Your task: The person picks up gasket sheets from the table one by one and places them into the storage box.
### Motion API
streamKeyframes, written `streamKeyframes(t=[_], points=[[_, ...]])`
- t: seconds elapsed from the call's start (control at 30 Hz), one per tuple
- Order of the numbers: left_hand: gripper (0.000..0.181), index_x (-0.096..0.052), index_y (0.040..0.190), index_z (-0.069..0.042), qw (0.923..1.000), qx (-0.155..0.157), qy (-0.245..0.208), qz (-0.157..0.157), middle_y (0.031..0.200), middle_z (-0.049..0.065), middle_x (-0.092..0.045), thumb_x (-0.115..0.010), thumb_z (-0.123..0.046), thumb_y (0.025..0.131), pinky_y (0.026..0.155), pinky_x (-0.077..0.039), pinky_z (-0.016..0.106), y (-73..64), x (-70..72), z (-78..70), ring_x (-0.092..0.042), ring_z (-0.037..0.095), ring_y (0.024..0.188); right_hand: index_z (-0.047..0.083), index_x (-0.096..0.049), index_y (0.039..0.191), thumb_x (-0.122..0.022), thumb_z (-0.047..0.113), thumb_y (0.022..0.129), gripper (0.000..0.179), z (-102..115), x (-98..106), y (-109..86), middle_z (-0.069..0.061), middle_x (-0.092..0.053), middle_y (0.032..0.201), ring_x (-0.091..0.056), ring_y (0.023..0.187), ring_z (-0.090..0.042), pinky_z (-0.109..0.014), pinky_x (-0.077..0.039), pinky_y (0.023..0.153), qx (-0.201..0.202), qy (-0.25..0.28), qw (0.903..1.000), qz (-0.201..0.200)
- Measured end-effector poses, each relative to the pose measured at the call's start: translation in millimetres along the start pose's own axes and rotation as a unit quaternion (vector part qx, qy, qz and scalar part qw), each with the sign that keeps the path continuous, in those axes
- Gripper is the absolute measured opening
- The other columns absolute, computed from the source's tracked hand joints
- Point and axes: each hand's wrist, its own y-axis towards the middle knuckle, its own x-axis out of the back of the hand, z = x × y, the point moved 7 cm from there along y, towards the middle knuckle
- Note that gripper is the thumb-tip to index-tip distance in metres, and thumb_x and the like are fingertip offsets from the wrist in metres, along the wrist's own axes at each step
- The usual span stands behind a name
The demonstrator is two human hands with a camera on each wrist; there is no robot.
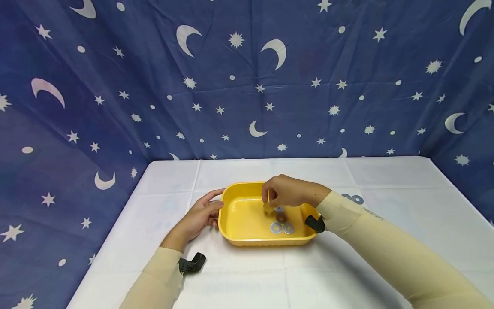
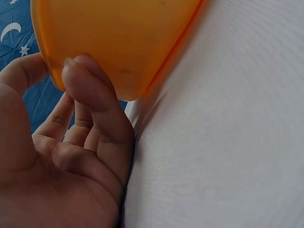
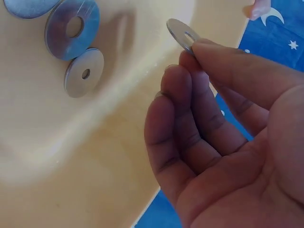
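A yellow tray [image 1: 243, 216] sits on the white table. My left hand [image 1: 198, 214] holds its left end, thumb at the rim and curled fingers against the outer wall, as the left wrist view [image 2: 71, 142] shows. Over the tray, my right hand [image 1: 287, 191] pinches a flat metal washer [image 3: 178, 32] by its edge between thumb and forefinger. The other right fingers are curled in. Several washers [image 1: 275, 228] lie flat on the tray's floor below and nearer to me; one looks brownish [image 1: 281, 218]. Three of them show in the right wrist view, the smallest [image 3: 84, 73] nearest the hand.
Two grey rings [image 1: 357, 199] lie on the white tablecloth [image 1: 393, 223] to the right of the tray, partly behind the right forearm. A blue cloth [image 1: 231, 98] with moons and stars hangs at the back and sides. Black wrist mounts [image 1: 192, 263] stick out from both sleeves.
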Motion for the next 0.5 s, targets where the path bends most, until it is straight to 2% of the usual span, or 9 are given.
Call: streamKeyframes(t=[0.23, 0.5], points=[[0.051, -0.042, 0.150, -0.020, 1.0000, -0.002, 0.002, 0.003, 0.099, 0.004, -0.064, -0.055, -0.022, 0.101, 0.054, -0.049, 0.020, 0.2, -0.3, 0.6, -0.057, 0.009, 0.062, 0.010, -0.070, 0.093, -0.071, 0.000, 0.089, 0.010, -5, -12, 8.6, 0.000, -0.066, 0.084, -0.056, 0.072, -0.012, -0.023, -0.049, 0.065, -0.026, 0.001, 0.9987, 0.044], [0.051, -0.042, 0.150, -0.020, 1.0000, -0.003, 0.005, -0.001, 0.099, 0.004, -0.064, -0.055, -0.023, 0.101, 0.054, -0.048, 0.020, 0.3, 2.1, 1.1, -0.057, 0.009, 0.063, 0.012, -0.071, 0.089, -0.074, 0.005, 0.088, 0.008, -7, -20, 13.0, 0.001, -0.066, 0.085, -0.057, 0.073, -0.013, -0.025, -0.049, 0.066, -0.037, -0.027, 0.9976, 0.052]])
